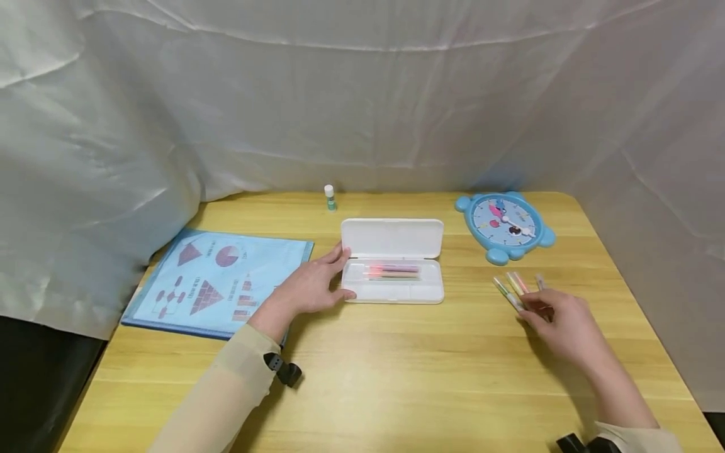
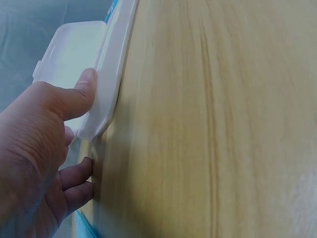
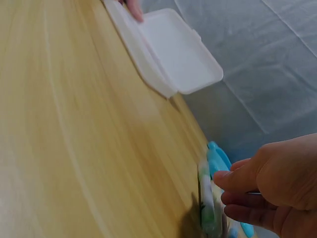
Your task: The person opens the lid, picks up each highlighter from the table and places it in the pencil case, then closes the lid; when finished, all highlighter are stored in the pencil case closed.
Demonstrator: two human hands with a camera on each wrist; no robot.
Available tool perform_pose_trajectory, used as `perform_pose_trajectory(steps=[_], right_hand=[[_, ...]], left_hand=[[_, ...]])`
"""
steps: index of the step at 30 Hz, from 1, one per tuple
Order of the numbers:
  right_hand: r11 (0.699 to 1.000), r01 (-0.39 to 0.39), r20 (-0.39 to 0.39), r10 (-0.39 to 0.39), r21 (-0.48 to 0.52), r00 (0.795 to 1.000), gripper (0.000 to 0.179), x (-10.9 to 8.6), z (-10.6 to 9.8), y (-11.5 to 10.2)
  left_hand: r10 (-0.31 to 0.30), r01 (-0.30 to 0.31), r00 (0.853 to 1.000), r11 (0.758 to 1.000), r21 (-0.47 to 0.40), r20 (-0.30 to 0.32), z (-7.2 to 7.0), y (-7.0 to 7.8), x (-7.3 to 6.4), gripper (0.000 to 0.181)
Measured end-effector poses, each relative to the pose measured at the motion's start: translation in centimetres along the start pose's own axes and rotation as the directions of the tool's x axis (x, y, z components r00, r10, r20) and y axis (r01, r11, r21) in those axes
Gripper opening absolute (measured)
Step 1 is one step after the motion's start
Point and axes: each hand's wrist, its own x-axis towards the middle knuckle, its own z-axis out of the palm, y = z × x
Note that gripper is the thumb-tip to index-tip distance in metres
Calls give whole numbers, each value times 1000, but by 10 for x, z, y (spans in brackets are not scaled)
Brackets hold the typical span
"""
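An open white pencil case (image 1: 393,291) lies mid-table with its lid (image 1: 393,238) raised at the back. Several coloured pens (image 1: 393,272) lie inside. My left hand (image 1: 308,283) grips the case's left end: in the left wrist view the thumb (image 2: 84,91) lies on the front rim, the last fingers curl loosely below. Over at the right, my right hand (image 1: 566,324) holds several slim pens between thumb and curled fingers. A green-marked pen (image 1: 508,294) sticks out past the thumb, and the right wrist view shows the same pen (image 3: 207,198). The hand hides the pens' lower ends.
Behind the right hand lies a blue toy clock (image 1: 504,225). A small glue stick (image 1: 330,198) stands upright near the back edge. On the left is a blue document folder (image 1: 215,280) with printed charts, partly under my left forearm. Grey cloth (image 1: 362,100) hangs round the table.
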Motion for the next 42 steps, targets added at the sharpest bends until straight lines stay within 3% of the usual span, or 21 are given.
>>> perform_pose_trajectory(steps=[18, 27, 36, 42], right_hand=[[997, -63, 121, 68, -41, 990, 25, -7, 0, -2], [992, -122, 251, 122, -16, 960, 30, 0, -1, -4], [995, -100, 245, 91, 25, 965, 25, 0, -1, -7], [998, -20, 159, 11, 58, 987, 23, 11, -7, -17]], left_hand=[[-10, 10, 1000, 1000, -5, 4, 3, 0, -1, 96], [-8, 8, 1000, 1000, -4, 5, 1, 1, 1, 97], [-12, 12, 1000, 1000, 0, 9, 0, 3, 0, 97], [-22, 22, 1000, 1000, 7, 13, 0, 2, 0, 97]])
